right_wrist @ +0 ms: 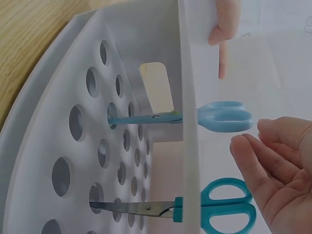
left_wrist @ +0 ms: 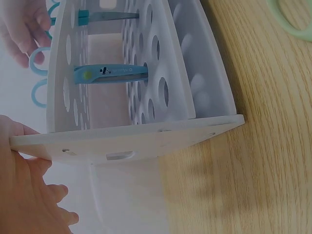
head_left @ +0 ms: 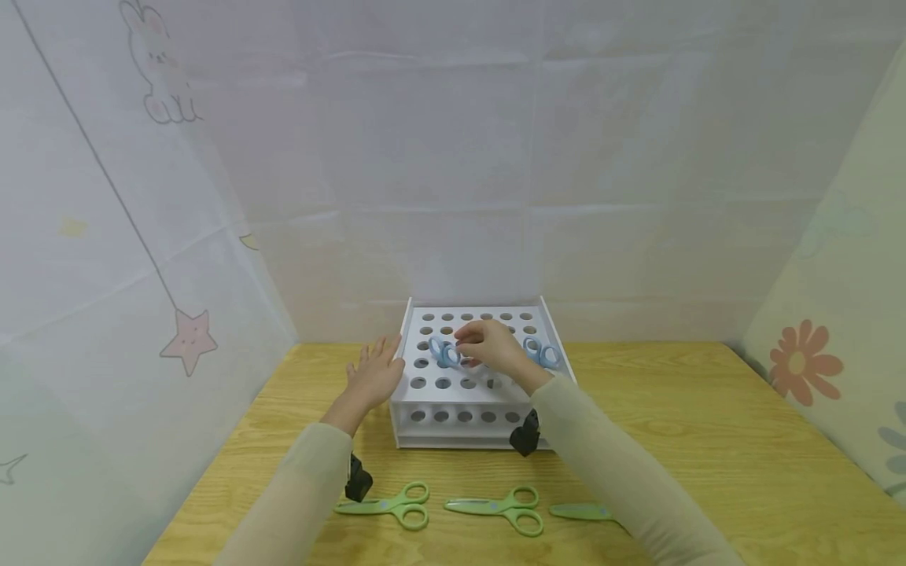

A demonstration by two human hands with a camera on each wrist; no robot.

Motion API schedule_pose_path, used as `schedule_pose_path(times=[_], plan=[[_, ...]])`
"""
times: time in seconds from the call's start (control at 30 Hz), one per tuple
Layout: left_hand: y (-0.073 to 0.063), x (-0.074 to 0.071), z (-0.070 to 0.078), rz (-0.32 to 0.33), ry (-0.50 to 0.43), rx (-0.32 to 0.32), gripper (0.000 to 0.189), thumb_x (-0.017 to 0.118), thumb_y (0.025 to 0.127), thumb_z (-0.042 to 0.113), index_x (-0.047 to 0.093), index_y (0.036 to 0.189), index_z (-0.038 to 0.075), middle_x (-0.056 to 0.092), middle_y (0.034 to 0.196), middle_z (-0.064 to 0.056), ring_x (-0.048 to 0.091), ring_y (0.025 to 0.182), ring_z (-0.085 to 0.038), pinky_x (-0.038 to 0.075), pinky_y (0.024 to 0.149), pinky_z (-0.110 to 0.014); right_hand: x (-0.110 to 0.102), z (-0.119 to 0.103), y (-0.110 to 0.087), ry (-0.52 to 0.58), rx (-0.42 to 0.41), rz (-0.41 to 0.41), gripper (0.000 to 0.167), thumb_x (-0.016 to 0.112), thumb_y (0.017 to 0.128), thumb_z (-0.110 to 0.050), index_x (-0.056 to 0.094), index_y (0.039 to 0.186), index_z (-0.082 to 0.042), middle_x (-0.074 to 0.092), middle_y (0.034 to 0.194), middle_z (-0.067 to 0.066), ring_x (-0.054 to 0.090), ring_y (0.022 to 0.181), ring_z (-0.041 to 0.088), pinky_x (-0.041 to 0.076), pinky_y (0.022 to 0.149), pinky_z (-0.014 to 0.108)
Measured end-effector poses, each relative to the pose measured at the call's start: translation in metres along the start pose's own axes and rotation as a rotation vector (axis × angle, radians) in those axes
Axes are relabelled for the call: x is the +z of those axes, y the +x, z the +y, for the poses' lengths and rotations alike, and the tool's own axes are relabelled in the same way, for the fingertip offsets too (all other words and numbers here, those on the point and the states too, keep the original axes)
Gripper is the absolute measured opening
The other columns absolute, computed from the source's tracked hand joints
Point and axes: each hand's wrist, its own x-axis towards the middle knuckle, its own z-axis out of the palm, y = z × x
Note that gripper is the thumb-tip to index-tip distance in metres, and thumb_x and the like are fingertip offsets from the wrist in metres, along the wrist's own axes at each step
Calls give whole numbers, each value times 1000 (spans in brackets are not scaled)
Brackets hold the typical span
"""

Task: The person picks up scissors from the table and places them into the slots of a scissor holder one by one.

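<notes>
A white rack [head_left: 453, 398] with rows of round holes stands on the table. My left hand [head_left: 371, 376] holds the rack's left side panel by its upper edge, thumb over the inner side, fingers spread outside. Light blue scissors [right_wrist: 225, 122] hang point-down through the rack, handles above the top board. Just beside those handles is my right hand [right_wrist: 280, 163], thumb and fingers loosely bent with a gap to the rings. Teal scissors [right_wrist: 178, 209] hang the same way farther right, blades through two levels of holes.
Several green scissors lie in a row on the wooden table in front of the rack: one pair at left [head_left: 385, 506], one in the middle [head_left: 499, 507], and one [head_left: 580, 512] partly under my right sleeve. A printed cloth [head_left: 460, 173] hangs behind the table.
</notes>
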Motion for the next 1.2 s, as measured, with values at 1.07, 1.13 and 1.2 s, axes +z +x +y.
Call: schedule_pose_path(times=[1.07,1.13,1.2], plan=[[-3,-3,2,-6,-9,8,55,26,95,31,21,148,18,8,152,-14,-3,135,-41,-7,100,-64,-65,17,-47,98,-113,15,34,61,88,-8,55,117,8,61,107,20,59,94,34,53,73,43],[-3,-3,2,-7,-13,11,55,27,95,31,21,148,17,8,152,-14,-3,135,-41,-6,99,-64,-69,17,-52,96,-110,15,35,61,88,-9,55,118,8,61,108,19,59,95,31,52,74,44],[-3,-2,2,-5,-16,13,55,27,95,31,22,148,17,8,152,-14,-3,135,-41,-6,99,-65,-74,18,-57,102,-101,19,36,61,88,-9,53,119,8,61,109,20,59,95,32,52,76,45]])
